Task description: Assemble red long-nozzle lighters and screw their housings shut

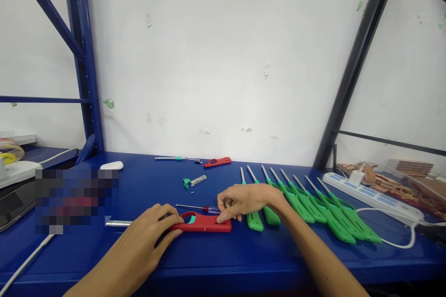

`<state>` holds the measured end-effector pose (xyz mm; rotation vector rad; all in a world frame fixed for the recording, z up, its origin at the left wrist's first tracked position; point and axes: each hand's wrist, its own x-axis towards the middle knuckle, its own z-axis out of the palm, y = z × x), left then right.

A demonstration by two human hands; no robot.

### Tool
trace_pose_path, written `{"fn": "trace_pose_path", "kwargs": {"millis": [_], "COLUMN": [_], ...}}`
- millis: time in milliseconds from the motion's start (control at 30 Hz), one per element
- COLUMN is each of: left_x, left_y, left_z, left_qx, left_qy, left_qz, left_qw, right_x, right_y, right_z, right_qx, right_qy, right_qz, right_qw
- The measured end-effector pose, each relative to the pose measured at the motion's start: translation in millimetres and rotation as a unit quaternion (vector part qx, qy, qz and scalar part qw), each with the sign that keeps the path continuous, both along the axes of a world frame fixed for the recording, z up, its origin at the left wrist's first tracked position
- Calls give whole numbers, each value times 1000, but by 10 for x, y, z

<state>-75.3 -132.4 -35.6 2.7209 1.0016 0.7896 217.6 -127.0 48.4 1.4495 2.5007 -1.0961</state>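
Observation:
A red long-necked gas lighter point(211, 225) lies near the table's front, its metal tube point(117, 223) pointing left and a green trigger point(192, 219) showing in its loop. My left hand point(149, 229) is closed around its neck end. At the handle's right end my right hand point(249, 199) is closed, thumb on the red body and the other fingers curled; whether something small is pinched there is hidden. Just behind the handle lies a screwdriver point(208, 209), partly covered by my right hand.
Several green lighters point(303, 204) lie in a row on the right, beside a white power strip point(369, 195). Further back are a red shell half point(219, 162), a metal tube with wires point(169, 158), a small clear tank with a green piece point(198, 180) and a white mouse point(111, 165).

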Motion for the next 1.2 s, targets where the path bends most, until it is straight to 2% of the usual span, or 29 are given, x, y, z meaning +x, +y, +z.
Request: {"fn": "trace_pose_path", "kwargs": {"millis": [133, 567, 967, 1200], "left_x": [-6, 2, -8, -11], "left_y": [-11, -22, -18, -14], "left_z": [-1, 19, 17, 19], "left_qx": [-15, 12, -34, -29], "left_qy": [2, -5, 12, 10], "left_qz": [1, 0, 3, -1], "left_qw": [1000, 1000, 999, 1000], "right_x": [6, 18, 169, 121], "right_y": [4, -7, 5, 10], "right_z": [2, 23, 19, 10], "right_qx": [13, 45, 40, 53], "right_qy": [-5, -38, -40, -62], "right_qz": [2, -10, -18, -32], "right_qw": [1000, 998, 998, 996]}}
